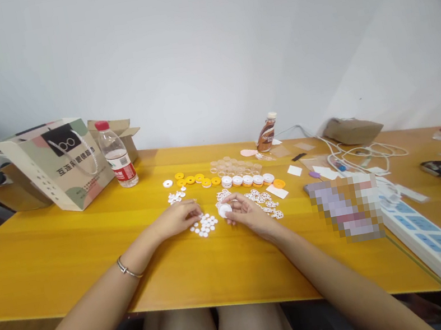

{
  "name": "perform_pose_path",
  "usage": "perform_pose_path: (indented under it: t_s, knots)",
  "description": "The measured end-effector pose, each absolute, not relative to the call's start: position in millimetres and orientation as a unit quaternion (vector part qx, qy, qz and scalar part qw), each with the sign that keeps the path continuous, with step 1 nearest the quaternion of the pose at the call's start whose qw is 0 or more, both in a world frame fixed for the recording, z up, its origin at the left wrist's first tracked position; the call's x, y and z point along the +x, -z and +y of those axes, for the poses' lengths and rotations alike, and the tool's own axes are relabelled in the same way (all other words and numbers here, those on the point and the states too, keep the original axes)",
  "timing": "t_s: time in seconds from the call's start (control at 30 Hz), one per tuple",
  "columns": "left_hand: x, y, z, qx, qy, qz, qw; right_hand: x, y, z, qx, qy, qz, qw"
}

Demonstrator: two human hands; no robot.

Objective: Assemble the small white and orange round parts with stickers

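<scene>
My left hand (179, 216) rests on the yellow table (67, 243), its fingers pinched together at the edge of a pile of small white discs (204, 225). My right hand (243, 209) is closed on a small white round cap (224, 210) just right of that pile. Behind my hands runs a row of yellow rings (195, 179) and white-and-orange caps (246, 179). White perforated pieces (265, 201) lie by my right hand. What the left fingertips pinch is too small to name.
A paper bag (62, 161) and a water bottle (117, 155) stand at the back left. A brown drink bottle (266, 133) stands at the back centre. White cables (355, 155) and a power strip (420, 235) lie on the right.
</scene>
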State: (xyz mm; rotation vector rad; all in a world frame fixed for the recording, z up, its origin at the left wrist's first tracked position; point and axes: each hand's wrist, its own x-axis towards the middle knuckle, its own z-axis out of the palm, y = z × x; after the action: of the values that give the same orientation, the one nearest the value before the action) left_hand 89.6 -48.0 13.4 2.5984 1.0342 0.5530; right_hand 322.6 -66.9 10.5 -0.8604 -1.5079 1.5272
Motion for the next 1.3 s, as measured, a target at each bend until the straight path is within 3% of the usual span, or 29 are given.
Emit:
perform_pose_path:
  t_s: [0.8, 1.13, 1.3]
  knots:
    - [89.4, -13.7, -48.1, 0.899, -0.184, 0.375, 0.127, 322.5, -8.7, -65.7, -0.346, -0.598, -0.604, 0.396]
    - [97.2, -10.6, -48.8, 0.923, -0.146, 0.352, -0.055, 322.5, -9.5, -66.7, -0.344, -0.607, -0.601, 0.389]
    - [95.6, -8.3, -46.8, 0.923, -0.159, 0.341, -0.075, 323.0, -8.4, -65.6, -0.337, -0.61, -0.607, 0.382]
